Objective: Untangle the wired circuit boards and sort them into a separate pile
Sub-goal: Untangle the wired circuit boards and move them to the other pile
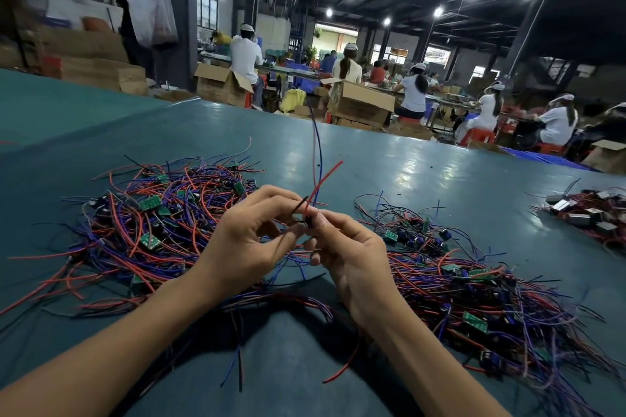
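On smooth teal tabletop (406, 159), tangled thin wires (135, 247), green boards (149, 204)

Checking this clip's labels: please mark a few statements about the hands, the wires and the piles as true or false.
1. The left hand and right hand both pinch the same wired piece. True.
2. Its wires all hang downward. False: red and blue ones stick upward.
3. A left pile and a right pile flank the hands. True.
4. The table is red. False: it is teal-green.
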`<act>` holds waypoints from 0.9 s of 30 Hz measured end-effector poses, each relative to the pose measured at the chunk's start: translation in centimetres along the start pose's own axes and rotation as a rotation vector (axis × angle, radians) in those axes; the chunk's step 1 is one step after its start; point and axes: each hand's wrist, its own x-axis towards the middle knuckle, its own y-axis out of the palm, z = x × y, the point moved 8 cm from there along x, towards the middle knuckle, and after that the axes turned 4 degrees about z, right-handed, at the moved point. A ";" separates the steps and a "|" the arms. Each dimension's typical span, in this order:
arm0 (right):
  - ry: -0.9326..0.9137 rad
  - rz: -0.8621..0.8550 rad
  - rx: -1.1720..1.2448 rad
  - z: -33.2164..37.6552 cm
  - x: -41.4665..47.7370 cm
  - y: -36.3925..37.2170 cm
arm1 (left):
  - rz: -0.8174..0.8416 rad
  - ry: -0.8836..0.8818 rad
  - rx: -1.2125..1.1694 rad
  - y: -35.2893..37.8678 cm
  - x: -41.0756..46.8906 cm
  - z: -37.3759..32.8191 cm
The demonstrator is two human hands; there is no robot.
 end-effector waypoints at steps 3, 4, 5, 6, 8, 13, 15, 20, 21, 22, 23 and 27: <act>0.032 -0.053 0.102 -0.2 0.2 -0.4 | 0.038 -0.006 -0.039 0.5 -0.3 -0.1; 0.039 -0.071 0.130 -0.3 0.2 -0.6 | 0.054 0.003 -0.030 0.6 -0.3 -0.2; 0.044 -0.084 0.150 -0.2 0.3 -0.7 | 0.074 0.007 -0.020 0.8 -0.4 -0.1; 0.049 -0.092 0.164 -0.2 0.3 -0.8 | 0.097 0.001 -0.025 0.9 -0.3 0.0; 0.066 -0.104 0.185 -0.3 0.3 -0.9 | 0.117 -0.028 -0.081 1.1 -0.3 0.3; 0.068 -0.100 0.185 -0.2 0.3 -0.9 | -0.039 -0.311 -0.360 0.4 -0.3 2.5; 0.053 -0.092 0.144 -0.1 0.3 -0.8 | 0.032 -0.456 -0.452 1.3 -0.4 3.6; 0.022 -0.031 -0.012 0.0 0.1 -0.4 | 0.258 -0.552 -0.534 3.6 -1.1 3.5; 0.026 -0.016 -0.043 0.0 0.1 -0.3 | 0.255 -0.546 -0.524 3.6 -1.1 3.3; 0.032 -0.008 -0.073 0.1 0.0 -0.2 | 0.247 -0.542 -0.517 3.5 -1.1 3.3; 0.034 -0.008 -0.103 0.2 -0.1 -0.2 | 0.244 -0.537 -0.510 3.5 -1.1 3.2; 0.005 -0.037 -0.195 1.2 -0.3 -0.6 | 0.304 -0.483 -0.383 3.7 -1.0 2.4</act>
